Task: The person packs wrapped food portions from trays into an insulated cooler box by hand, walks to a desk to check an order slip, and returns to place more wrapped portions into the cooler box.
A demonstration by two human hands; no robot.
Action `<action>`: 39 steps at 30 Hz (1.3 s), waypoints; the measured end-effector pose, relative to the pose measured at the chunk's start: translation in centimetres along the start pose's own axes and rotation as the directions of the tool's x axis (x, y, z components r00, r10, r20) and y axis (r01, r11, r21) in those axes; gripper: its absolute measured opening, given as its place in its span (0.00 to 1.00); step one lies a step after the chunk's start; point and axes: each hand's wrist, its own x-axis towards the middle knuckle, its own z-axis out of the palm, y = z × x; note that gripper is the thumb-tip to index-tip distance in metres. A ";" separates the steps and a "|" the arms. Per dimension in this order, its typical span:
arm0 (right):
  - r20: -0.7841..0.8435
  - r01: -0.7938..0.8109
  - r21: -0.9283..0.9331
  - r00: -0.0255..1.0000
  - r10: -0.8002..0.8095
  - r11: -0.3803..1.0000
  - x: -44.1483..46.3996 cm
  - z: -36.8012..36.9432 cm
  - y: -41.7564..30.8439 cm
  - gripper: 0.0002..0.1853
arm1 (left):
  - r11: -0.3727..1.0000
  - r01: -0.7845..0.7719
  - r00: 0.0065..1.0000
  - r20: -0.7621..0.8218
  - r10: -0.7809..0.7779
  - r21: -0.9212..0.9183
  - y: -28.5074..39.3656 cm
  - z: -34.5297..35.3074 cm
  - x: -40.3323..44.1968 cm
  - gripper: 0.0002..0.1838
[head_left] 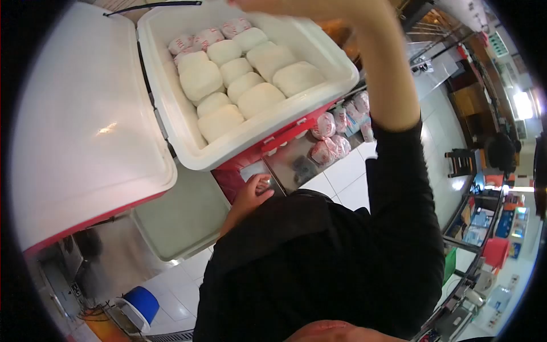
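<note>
A red and white cooler box (pixel 188 154) stands open in front of me. Inside it, smooth white rounded lumps (pixel 260 101), which look like dough, are packed close together. Several plastic-wrapped packs with red print (pixel 208 38) sit at its far end. My right hand (pixel 296 8) is over the far rim, blurred and partly cut off by the upper edge, so its fingers and anything in them are unclear. My left hand (pixel 252 195) is low beside the cooler's near side, close to my body. Its fingers are curled in, with no object visible in them.
The cooler's white lid (pixel 91 125) is swung out to the left. Below it, a pale green tray (pixel 182 214) rests on a metal surface. More red-printed wrapped packs (pixel 325 125) lie right of the cooler. A blue bucket (pixel 141 305) is on the tiled floor.
</note>
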 end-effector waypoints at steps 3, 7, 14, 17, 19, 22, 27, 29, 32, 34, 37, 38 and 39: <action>0.105 -0.303 0.281 0.953 0.285 0.910 -13.5 -1.7 -6.9 0.11 | 0.998 -0.019 1.000 -0.018 0.018 -0.063 -0.9 3.4 4.9 0.31; 0.278 -0.851 0.364 0.487 0.828 0.378 -28.8 14.7 -1.5 0.13 | 0.987 -0.048 0.996 -0.079 0.036 -0.155 -1.6 8.1 14.6 0.40; 0.020 -0.709 0.622 0.439 0.898 0.333 -38.8 29.6 -1.9 0.42 | 0.965 -0.125 0.992 0.056 0.115 0.230 1.8 11.7 17.5 0.52; 0.070 -0.868 0.374 0.377 0.924 0.326 -38.3 30.3 -1.8 0.43 | 0.932 -0.122 0.993 0.040 0.116 0.341 1.8 12.3 15.9 0.56; 0.009 -0.875 0.276 0.415 0.910 0.397 -38.7 31.6 -1.3 0.40 | 0.939 -0.298 0.949 -0.058 0.311 0.173 1.2 12.9 14.9 0.55; -0.081 -0.862 0.338 0.373 0.924 0.377 -38.4 31.5 -2.2 0.33 | 0.916 -0.395 0.900 -0.169 0.402 0.072 1.0 13.3 13.4 0.56; -0.074 -0.819 0.527 0.222 0.972 0.227 -35.8 28.7 -5.3 0.29 | 0.938 -0.328 0.928 -0.150 0.342 0.108 1.1 12.2 12.3 0.56; -0.191 -0.798 0.520 0.241 0.952 0.306 -34.6 26.7 -5.9 0.31 | 0.948 -0.289 0.942 -0.136 0.307 0.136 1.5 11.5 12.3 0.57; -0.237 -0.745 0.436 0.446 0.863 0.504 -31.9 21.8 -7.5 0.29 | 0.944 -0.307 0.946 -0.067 0.316 0.117 2.5 10.2 11.8 0.57; -0.228 -0.688 0.435 0.539 0.811 0.580 -30.1 20.2 -8.2 0.27 | 0.984 -0.177 0.982 0.067 0.176 0.018 4.5 9.4 11.2 0.58; -0.157 -0.628 0.435 0.652 0.742 0.645 -29.3 20.4 -8.3 0.25 | 0.971 -0.238 0.970 0.050 0.236 0.027 5.7 8.8 10.5 0.58; -0.145 -0.632 0.522 0.596 0.790 0.573 -29.6 21.0 -7.9 0.26 | 0.971 -0.238 0.970 0.047 0.237 0.029 5.4 8.7 10.3 0.58; -0.128 -0.623 0.604 0.540 0.832 0.497 -29.8 21.5 -7.5 0.26 | 0.961 -0.226 0.971 0.049 0.236 -0.158 5.1 8.6 10.1 0.57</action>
